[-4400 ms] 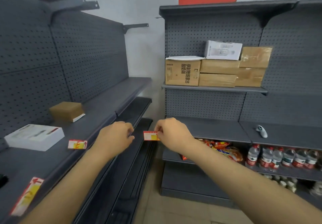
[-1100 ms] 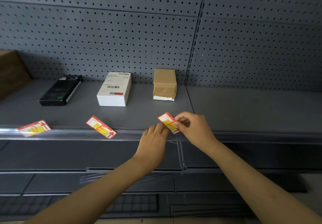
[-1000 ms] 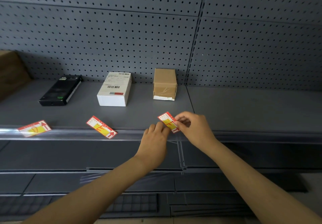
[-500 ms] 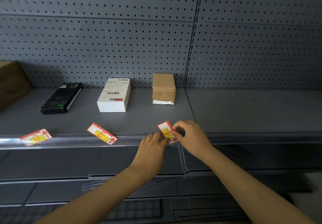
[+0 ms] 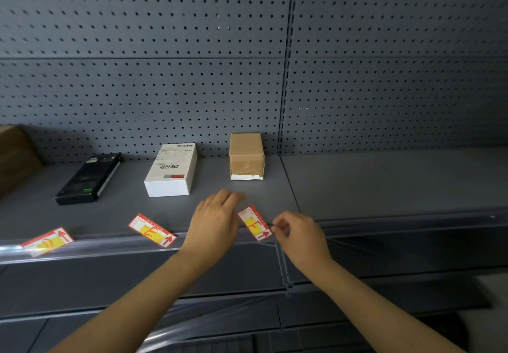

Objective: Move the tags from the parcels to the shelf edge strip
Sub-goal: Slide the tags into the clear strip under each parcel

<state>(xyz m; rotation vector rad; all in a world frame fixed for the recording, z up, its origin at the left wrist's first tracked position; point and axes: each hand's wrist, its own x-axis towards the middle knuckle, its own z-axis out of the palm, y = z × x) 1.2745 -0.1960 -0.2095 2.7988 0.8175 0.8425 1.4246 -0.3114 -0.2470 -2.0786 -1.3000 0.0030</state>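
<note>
Red-bordered and yellow-centred, the third tag (image 5: 254, 223) lay tilted at the shelf's front edge, its arrow end over the clear shelf edge strip (image 5: 82, 248). Your right hand (image 5: 299, 238) was curled just beside that end, thumb and forefinger pinched close; whether they still touched the tag, I could not tell. Your left hand (image 5: 213, 224) was spread flat, holding nothing, fingers reaching past the tag's left side towards the brown parcel (image 5: 246, 156).

Against the frame half a second before, your left hand had lifted off the strip and moved up onto the shelf, and your right no longer covered the tag's corner.

Two further tags sat along the same edge: a middle tag (image 5: 152, 230) tilted on the shelf lip, and a left tag (image 5: 47, 241) partly behind the strip. On the shelf (image 5: 384, 185) stood the brown parcel, a white box (image 5: 171, 169) and a black box (image 5: 88, 178), well apart, against the perforated back panel (image 5: 165, 77).
</note>
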